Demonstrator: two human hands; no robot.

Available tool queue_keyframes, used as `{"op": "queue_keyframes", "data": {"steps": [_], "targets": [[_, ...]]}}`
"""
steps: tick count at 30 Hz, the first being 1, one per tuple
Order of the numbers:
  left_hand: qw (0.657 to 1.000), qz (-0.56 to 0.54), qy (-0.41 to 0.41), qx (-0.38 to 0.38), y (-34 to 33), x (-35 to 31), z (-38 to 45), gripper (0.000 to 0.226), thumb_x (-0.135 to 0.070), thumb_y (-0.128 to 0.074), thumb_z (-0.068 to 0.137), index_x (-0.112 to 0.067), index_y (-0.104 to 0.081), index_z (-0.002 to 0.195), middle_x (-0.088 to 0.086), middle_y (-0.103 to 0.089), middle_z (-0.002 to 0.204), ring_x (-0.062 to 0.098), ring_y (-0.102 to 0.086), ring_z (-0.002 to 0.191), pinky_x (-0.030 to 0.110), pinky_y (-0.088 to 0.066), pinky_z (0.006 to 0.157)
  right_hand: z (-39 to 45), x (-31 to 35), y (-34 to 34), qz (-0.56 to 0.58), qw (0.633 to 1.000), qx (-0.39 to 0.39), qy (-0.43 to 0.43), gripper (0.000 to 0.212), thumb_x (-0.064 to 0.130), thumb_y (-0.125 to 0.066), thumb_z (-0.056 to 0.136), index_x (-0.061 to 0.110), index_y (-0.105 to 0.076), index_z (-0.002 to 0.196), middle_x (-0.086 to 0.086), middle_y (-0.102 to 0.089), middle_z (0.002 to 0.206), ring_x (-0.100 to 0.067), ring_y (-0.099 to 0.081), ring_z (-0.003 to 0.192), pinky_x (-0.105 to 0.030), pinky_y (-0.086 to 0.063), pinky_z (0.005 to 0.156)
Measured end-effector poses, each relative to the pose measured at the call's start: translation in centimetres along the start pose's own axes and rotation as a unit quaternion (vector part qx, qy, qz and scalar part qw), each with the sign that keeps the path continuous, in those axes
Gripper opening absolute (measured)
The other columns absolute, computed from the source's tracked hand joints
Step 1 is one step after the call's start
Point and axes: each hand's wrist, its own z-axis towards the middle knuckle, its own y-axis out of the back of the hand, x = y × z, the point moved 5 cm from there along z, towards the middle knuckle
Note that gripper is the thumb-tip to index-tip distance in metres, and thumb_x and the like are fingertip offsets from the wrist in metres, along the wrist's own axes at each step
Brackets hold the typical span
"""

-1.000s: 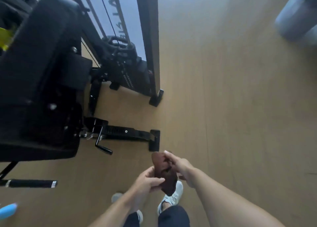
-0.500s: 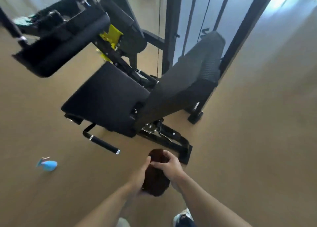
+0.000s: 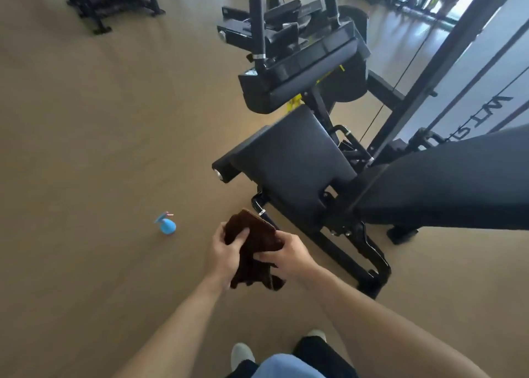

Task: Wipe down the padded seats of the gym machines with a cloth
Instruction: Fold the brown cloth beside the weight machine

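Head: cloth [image 3: 252, 246], both hands' grip.

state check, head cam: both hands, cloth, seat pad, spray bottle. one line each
left hand: shut on the cloth, thumb on top
right hand: shut on the cloth from the other side
cloth: dark brown, bunched, held in the air between both hands, not touching any pad
seat pad: black, bare, nothing resting on it
spray bottle: blue, on the floor left of the machine, untouched
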Motion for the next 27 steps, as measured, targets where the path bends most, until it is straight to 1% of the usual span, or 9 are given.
{"op": "queue_keyframes", "data": {"steps": [4,6,9,12,17,20,22,25,27], "targets": [[0.999,-0.039,0.020,0.018,0.1,-1.0,2.7,0.014,-0.010,-0.074,0.087,-0.011,-0.061,0.091,0.008,-0.072,0.088,0.024,-0.069,0.081,0.038,-0.058,0.069,2.5,0.3,0.7,0.024,0.999,-0.030,-0.003,0.025,0.030,-0.084,0.079,0.022,-0.072,0.100,0.001,-0.078,0.096,-0.016,-0.074,0.089,-0.040,-0.062,0.085],[0.999,-0.027,0.015,0.030,-0.3,-1.6,4.2,0.016,-0.004,-0.075,0.085,-0.007,-0.061,0.092,0.007,-0.071,0.085,0.018,-0.067,0.077,0.029,-0.056,0.066,4.0,0.5,1.1,0.052,0.998,-0.031,-0.013,0.025,0.025,-0.082,0.081,0.017,-0.071,0.102,-0.005,-0.078,0.097,-0.023,-0.074,0.093,-0.043,-0.060,0.089],[0.999,0.011,0.000,0.034,-1.2,-3.2,7.0,0.019,0.005,-0.073,0.083,-0.004,-0.059,0.092,0.006,-0.070,0.085,0.014,-0.065,0.075,0.017,-0.052,0.063,6.5,1.6,2.4,0.104,0.993,-0.046,-0.015,0.027,0.015,-0.081,0.083,0.008,-0.067,0.104,-0.012,-0.077,0.099,-0.026,-0.074,0.095,-0.039,-0.060,0.085],[0.999,0.035,-0.008,0.000,-2.1,-4.8,10.2,0.027,0.014,-0.065,0.080,-0.010,-0.056,0.086,0.004,-0.068,0.083,0.012,-0.061,0.075,0.010,-0.048,0.059,9.9,2.8,4.5,0.132,0.988,-0.082,-0.005,0.023,0.009,-0.083,0.079,0.013,-0.069,0.096,-0.007,-0.077,0.089,-0.023,-0.076,0.088,-0.041,-0.063,0.081],[0.998,0.055,-0.003,0.011,-4.9,-7.4,15.1,0.035,0.016,-0.065,0.077,-0.016,-0.052,0.076,0.002,-0.066,0.078,0.015,-0.058,0.078,0.025,-0.047,0.068,16.3,6.3,8.4,0.167,0.983,-0.074,0.017,0.025,0.003,-0.079,0.078,0.028,-0.073,0.081,-0.001,-0.076,0.080,-0.022,-0.075,0.083,-0.039,-0.062,0.076],[0.999,0.024,0.026,0.035,-6.3,-8.6,17.9,0.024,0.002,-0.068,0.079,-0.016,-0.060,0.092,0.006,-0.073,0.091,0.022,-0.068,0.091,0.036,-0.058,0.077,19.1,8.0,10.6,0.192,0.979,-0.057,0.026,0.027,-0.001,-0.075,0.079,0.026,-0.073,0.081,-0.003,-0.075,0.079,-0.021,-0.073,0.079,-0.038,-0.061,0.071],[0.994,-0.034,0.069,0.075,-7.5,-8.8,19.1,0.034,-0.005,-0.069,0.081,-0.016,-0.059,0.111,0.010,-0.072,0.105,0.029,-0.069,0.100,0.047,-0.060,0.087,20.3,8.8,11.4,0.198,0.979,-0.047,0.032,0.025,-0.001,-0.073,0.079,0.024,-0.073,0.080,-0.006,-0.075,0.081,-0.023,-0.072,0.081,-0.043,-0.060,0.075],[0.985,-0.076,0.099,0.119,-9.2,-9.2,20.5,0.038,-0.006,-0.071,0.086,-0.017,-0.059,0.121,0.008,-0.073,0.113,0.029,-0.070,0.104,0.048,-0.058,0.090,21.7,9.5,11.7,0.190,0.980,-0.040,0.034,0.025,-0.007,-0.070,0.080,0.017,-0.066,0.074,-0.004,-0.074,0.079,-0.024,-0.068,0.080,-0.041,-0.055,0.073],[0.983,-0.092,0.101,0.120,-9.7,-9.2,21.8,0.036,-0.002,-0.070,0.087,-0.015,-0.062,0.119,0.011,-0.073,0.115,0.031,-0.070,0.107,0.046,-0.059,0.088,22.5,10.0,11.9,0.189,0.981,-0.040,0.035,0.029,-0.012,-0.068,0.082,0.014,-0.060,0.071,-0.003,-0.079,0.089,-0.027,-0.074,0.086,-0.042,-0.058,0.078]]}}
